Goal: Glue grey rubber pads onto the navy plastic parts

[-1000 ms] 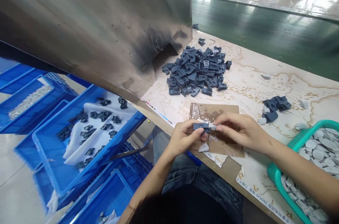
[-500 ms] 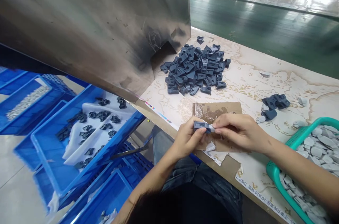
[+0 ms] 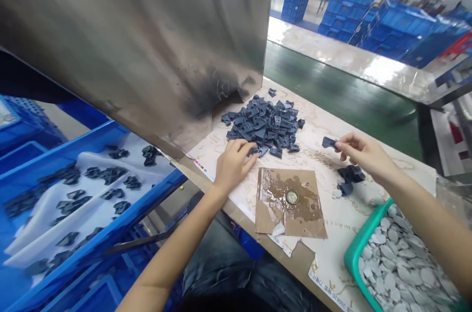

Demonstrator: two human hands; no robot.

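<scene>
The left hand point(image 3: 234, 164) lies with its fingers spread, fingertips resting on the edge of a heap of dark blue plastic pieces point(image 3: 263, 127) on the table point(image 3: 342, 223). The right hand point(image 3: 363, 152) stretches toward a single piece point(image 3: 329, 142) at its fingertips; whether it pinches it, I cannot tell. A stained cardboard sheet point(image 3: 289, 203) lies below, between the hands.

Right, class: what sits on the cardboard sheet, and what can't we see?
A wet smear and small round disc lie on the cardboard sheet; the table beneath is covered.
</scene>
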